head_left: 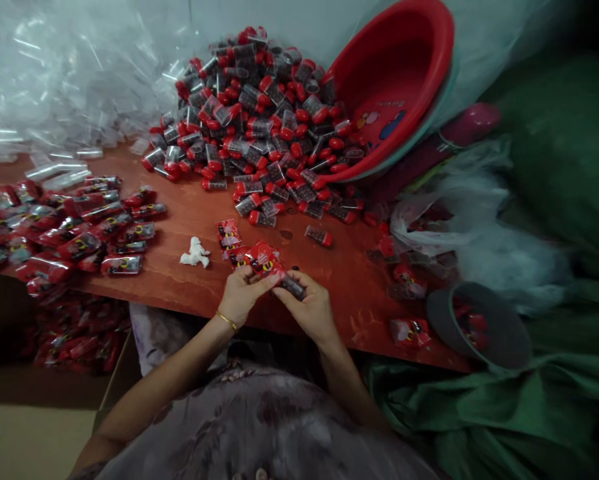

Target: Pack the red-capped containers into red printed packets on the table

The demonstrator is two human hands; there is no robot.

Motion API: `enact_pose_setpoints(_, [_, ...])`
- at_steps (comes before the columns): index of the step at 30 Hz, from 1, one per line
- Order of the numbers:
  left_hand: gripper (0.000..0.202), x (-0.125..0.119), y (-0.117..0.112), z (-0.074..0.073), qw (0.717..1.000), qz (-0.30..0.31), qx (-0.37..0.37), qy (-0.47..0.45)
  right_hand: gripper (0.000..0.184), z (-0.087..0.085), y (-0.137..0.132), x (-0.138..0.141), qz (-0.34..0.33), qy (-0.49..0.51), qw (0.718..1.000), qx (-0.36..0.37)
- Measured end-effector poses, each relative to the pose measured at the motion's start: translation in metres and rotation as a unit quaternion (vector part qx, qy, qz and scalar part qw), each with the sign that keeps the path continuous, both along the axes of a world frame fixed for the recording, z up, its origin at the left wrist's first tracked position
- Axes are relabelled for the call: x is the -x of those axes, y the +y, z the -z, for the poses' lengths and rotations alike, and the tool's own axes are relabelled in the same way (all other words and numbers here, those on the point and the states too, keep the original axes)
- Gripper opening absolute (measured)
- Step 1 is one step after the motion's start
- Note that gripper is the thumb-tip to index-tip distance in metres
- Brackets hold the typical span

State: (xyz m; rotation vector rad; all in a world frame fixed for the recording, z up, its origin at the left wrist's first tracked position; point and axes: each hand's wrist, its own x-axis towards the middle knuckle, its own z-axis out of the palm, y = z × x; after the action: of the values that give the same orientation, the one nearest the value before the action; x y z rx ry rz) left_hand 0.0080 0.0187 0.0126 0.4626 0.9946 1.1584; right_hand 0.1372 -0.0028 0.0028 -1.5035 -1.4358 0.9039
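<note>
My left hand is closed on a red printed packet, thumb on top, above the table's front edge. My right hand grips a small clear tube with dark contents, its end meeting the packet at my left thumb. Whether the tube is partly inside the packet I cannot tell. Just beyond my left fingers lies a red printed card. A single red-capped tube rests on the table past my right hand. To the left is a crumpled white scrap.
A big heap of red-capped tubes spills from a tilted red basin. Clear empty sleeves pile up at back left. Finished-looking red packs cover the left side, above a box of more packs. A grey bucket lies right.
</note>
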Motion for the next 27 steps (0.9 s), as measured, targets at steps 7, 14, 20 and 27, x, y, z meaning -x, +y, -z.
enact_pose_setpoints(7, [0.040, 0.006, 0.005, 0.001, 0.998, -0.023, 0.044, -0.049, 0.027, 0.003, 0.000, 0.007, -0.056, 0.129, 0.989, 0.045])
enact_pose_setpoints(14, [0.037, 0.012, 0.012, 0.000, 0.999, -0.006, 0.023, -0.033, 0.025, -0.001, 0.005, 0.007, -0.028, 0.160, 0.986, 0.039])
enact_pose_setpoints(20, [0.035, 0.012, 0.012, -0.003, 0.999, -0.032, -0.005, -0.038, 0.024, 0.000, 0.004, 0.025, -0.012, 0.209, 0.977, 0.042])
enact_pose_setpoints(27, [0.040, 0.012, 0.011, 0.002, 1.000, -0.016, 0.008, -0.019, 0.019, 0.004, 0.006, 0.036, 0.022, 0.170, 0.985, -0.012])
